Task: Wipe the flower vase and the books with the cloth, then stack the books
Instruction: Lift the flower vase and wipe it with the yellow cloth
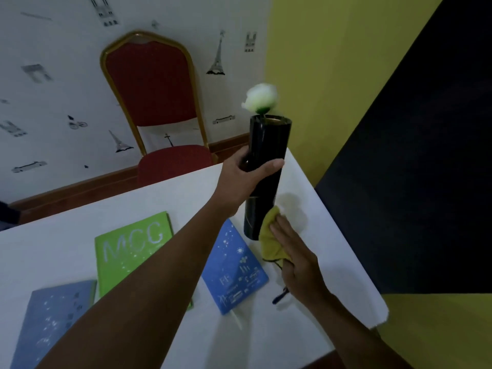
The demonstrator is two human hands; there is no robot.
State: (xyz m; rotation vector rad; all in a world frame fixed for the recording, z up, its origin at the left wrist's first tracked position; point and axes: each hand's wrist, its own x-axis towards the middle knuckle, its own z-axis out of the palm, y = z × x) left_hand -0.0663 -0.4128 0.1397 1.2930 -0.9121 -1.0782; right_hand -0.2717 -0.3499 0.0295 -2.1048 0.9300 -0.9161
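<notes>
Left hand (241,177) clamps the tall black vase (266,166), white flower (260,98) inside; flat-fingered right hand (295,259) presses yellow cloth (270,239) against its base.

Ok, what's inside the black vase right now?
A single white flower on a green stem sticks out of the open top of the black vase. The opaque wall hides the rest of the stem and anything else inside, such as water.

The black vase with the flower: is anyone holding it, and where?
Yes. The left hand wraps the black vase around its middle, while the right hand presses a yellow cloth flat against its lower part.
</notes>
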